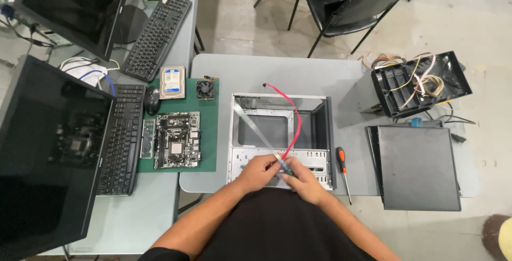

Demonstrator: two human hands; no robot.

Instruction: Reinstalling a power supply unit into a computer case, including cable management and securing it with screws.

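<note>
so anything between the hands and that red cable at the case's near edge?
Nothing visible. The left hand and right hand are already at the near end of the red cable, over the open case. The screwdriver lies apart, right of the case.

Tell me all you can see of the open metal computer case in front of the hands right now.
The open silver-grey metal computer case lies on its side on the grey table, side panel off, interior bare, with perforated sheet metal near its front edge. A red flat cable runs from its top edge down to the hands. The left hand and right hand meet over its near edge.
</note>
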